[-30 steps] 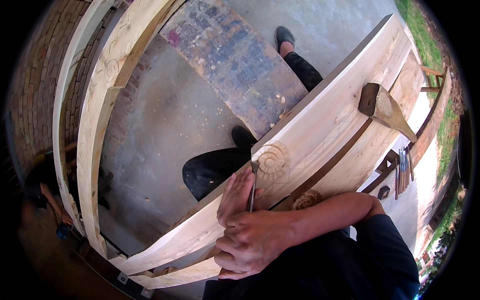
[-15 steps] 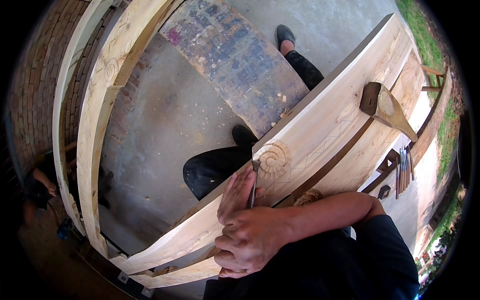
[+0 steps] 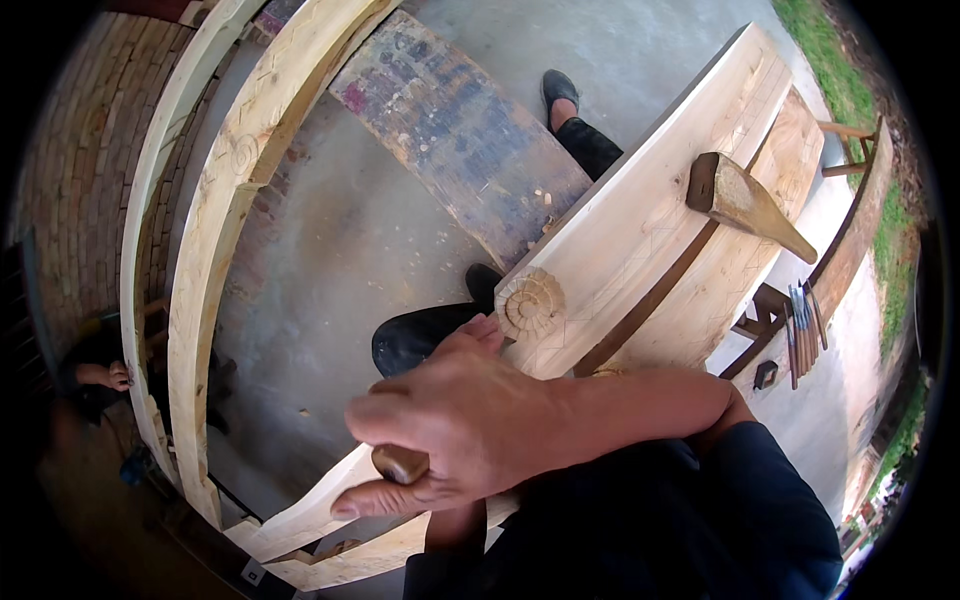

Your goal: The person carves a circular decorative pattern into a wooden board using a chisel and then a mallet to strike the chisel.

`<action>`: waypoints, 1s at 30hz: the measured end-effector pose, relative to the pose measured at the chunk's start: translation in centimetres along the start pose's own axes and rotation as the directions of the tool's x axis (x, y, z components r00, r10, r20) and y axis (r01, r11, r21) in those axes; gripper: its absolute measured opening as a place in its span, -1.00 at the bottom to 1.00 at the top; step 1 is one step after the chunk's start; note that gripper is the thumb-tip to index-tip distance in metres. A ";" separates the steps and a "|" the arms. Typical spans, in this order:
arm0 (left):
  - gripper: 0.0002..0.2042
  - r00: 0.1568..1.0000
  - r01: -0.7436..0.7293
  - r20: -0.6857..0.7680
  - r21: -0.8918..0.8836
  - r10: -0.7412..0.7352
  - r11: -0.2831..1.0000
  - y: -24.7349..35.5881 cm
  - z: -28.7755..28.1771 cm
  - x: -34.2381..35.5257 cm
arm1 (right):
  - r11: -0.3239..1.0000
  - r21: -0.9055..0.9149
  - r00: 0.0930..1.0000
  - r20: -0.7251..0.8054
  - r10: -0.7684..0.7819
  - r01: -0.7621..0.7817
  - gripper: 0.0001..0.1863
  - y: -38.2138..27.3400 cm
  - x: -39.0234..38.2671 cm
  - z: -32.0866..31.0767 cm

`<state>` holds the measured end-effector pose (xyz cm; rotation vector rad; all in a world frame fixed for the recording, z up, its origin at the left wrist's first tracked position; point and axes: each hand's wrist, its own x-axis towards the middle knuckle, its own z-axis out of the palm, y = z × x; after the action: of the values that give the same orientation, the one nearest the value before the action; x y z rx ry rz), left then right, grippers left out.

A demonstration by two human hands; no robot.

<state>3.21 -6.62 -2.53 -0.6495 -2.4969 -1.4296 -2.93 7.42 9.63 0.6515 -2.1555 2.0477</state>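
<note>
My right hand (image 3: 465, 410) is wrapped round the wooden handle of a carving chisel (image 3: 400, 464), whose rounded butt shows between thumb and fingers. The chisel's blade is hidden beneath that hand. My left hand (image 3: 482, 330) lies under the right one; only its fingertips show, beside a carved spiral rosette (image 3: 531, 304), and its grip is covered. The rosette is cut into the end of a long pale curved timber (image 3: 640, 235) with pencilled zigzag lines. A wooden mallet (image 3: 745, 200) rests on the timbers to the right.
Several slim chisels (image 3: 803, 335) and a small dark block (image 3: 766, 375) lie at the right. A paint-stained plank (image 3: 460, 130) stretches away ahead. Curved timbers (image 3: 205, 260) arch up at the left, with another person's hand (image 3: 118, 376) behind them.
My right hand has swung up and left, tipping the chisel's handle end into sight and covering most of my left hand. The view has shifted slightly.
</note>
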 end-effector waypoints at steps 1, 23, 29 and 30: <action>-0.77 0.999 -0.035 -0.004 0.016 0.035 0.999 -0.1 -1.1 0.4 | 0.991 0.107 0.997 0.004 0.080 -0.080 -0.33 0.8 1.3 -0.9; -0.82 0.844 0.468 0.459 -0.374 -0.279 0.801 -1.4 -0.1 9.0 | 0.777 0.453 0.798 -0.205 0.567 -0.437 -0.24 5.6 4.9 -6.9; -0.82 0.848 0.452 0.456 -0.356 -0.270 0.818 -1.6 0.0 8.9 | 0.760 0.468 0.782 -0.203 0.589 -0.451 -0.27 5.7 5.0 -7.0; -0.82 0.847 0.456 0.457 -0.359 -0.272 0.815 -1.6 0.1 8.9 | 0.765 0.463 0.786 -0.205 0.584 -0.448 -0.27 5.8 4.9 -6.9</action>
<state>-5.39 -4.81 -0.50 -0.5771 -2.7021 -2.2891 -11.03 13.02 6.65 -0.3448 -1.8707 2.6589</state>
